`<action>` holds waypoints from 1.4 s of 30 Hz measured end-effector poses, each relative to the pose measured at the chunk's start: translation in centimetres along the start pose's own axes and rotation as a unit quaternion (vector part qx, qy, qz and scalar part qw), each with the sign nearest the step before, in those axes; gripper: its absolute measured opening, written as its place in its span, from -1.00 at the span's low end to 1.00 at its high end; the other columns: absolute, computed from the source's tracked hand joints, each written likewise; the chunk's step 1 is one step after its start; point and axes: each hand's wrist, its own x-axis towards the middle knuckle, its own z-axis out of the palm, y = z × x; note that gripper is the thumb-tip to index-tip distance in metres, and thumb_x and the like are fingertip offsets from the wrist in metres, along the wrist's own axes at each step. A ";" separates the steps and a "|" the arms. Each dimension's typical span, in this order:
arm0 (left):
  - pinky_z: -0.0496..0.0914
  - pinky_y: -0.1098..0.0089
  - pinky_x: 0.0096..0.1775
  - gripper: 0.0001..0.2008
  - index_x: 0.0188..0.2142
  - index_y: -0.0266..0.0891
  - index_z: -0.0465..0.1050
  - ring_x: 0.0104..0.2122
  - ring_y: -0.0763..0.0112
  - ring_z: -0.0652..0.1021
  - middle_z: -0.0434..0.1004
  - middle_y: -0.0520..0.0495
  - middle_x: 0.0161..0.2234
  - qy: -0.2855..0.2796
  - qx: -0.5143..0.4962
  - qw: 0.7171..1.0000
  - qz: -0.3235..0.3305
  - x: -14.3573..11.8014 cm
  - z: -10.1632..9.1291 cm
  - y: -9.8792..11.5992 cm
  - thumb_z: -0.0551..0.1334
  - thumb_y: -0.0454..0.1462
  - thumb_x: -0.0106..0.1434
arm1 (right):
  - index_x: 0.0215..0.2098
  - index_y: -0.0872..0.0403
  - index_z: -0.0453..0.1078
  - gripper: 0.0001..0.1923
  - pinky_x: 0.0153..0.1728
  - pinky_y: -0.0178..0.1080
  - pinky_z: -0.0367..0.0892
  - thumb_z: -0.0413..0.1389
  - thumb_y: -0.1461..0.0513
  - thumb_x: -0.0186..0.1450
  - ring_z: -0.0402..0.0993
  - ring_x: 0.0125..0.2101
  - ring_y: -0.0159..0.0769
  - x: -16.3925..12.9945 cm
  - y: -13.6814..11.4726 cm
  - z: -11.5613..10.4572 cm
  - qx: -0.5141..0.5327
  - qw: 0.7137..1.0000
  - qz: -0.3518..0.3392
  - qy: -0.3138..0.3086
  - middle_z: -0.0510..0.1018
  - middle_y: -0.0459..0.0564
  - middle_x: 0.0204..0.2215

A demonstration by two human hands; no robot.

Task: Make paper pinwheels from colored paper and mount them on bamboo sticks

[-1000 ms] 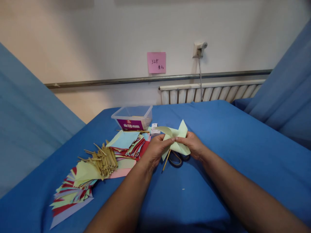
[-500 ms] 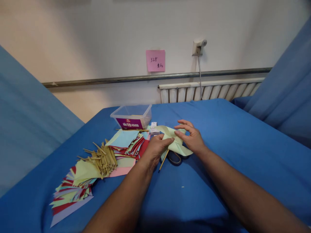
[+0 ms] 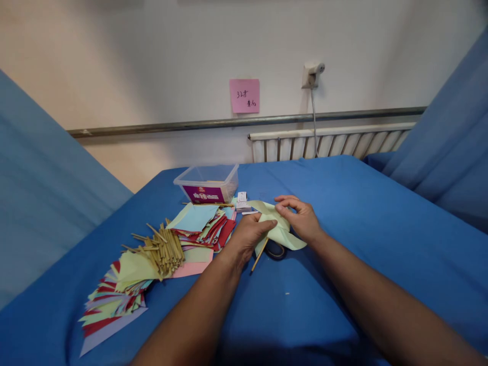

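Note:
A pale green paper pinwheel (image 3: 280, 223), its corners partly folded in and curling, is between my two hands. My left hand (image 3: 249, 235) is closed on its left side, thumb pressed on top. My right hand (image 3: 301, 218) curls over the right side, thumb and fingertips together at a paper corner. Below the paper, a thin yellow stick (image 3: 259, 256) with a dark tip slants down to the blue cloth. Dark-handled scissors (image 3: 275, 252) lie partly hidden under the paper.
Left of my hands are stacked coloured paper squares (image 3: 196, 218), a pile of short sticks (image 3: 163, 251) and a fan of paper sheets (image 3: 114, 300). Behind stand a clear plastic box (image 3: 206, 183) and a small white box (image 3: 243, 203). Blue curtains (image 3: 41, 203) hang on both sides.
Both hands and the paper have shifted slightly right. My right hand has dropped a little, its fingers drawn closer together at the paper's corner.

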 end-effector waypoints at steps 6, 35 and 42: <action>0.37 0.40 -0.44 -0.71 -0.31 -0.38 0.54 -0.56 0.38 0.52 0.58 -0.14 -0.48 -0.022 0.021 0.999 -0.015 -0.5 0.1 0.4 0.41 -0.32 -0.08 | -0.37 0.05 0.56 -0.52 -0.05 -0.10 0.28 0.00 -0.11 0.28 0.47 -0.14 -0.15 0.3 -0.4 -0.5 0.049 0.994 0.081 -0.046 0.60 0.07 -0.21; 0.37 0.39 -0.44 -0.74 -0.36 -0.37 0.54 -0.55 0.38 0.52 0.57 -0.19 -0.45 -0.065 0.038 0.997 -0.034 -1.0 0.2 0.1 0.42 -0.29 -0.08 | -0.50 0.09 0.39 -0.61 -0.57 -0.34 0.11 0.27 -0.06 0.08 0.22 -0.62 -0.45 -0.1 -0.2 -0.6 0.175 0.948 0.222 -0.146 0.40 -0.14 -0.60; 0.43 0.36 -0.36 -0.64 -0.25 -0.40 0.53 -0.46 0.30 0.57 0.61 -0.21 -0.37 0.022 -0.056 0.998 0.025 0.1 -0.2 0.2 0.42 -0.33 -0.10 | -0.22 0.03 0.38 -0.49 -0.39 -0.20 0.40 0.00 -0.20 0.23 0.51 -0.30 -0.17 0.8 2.0 -0.5 0.232 0.940 0.239 0.071 0.54 0.10 -0.19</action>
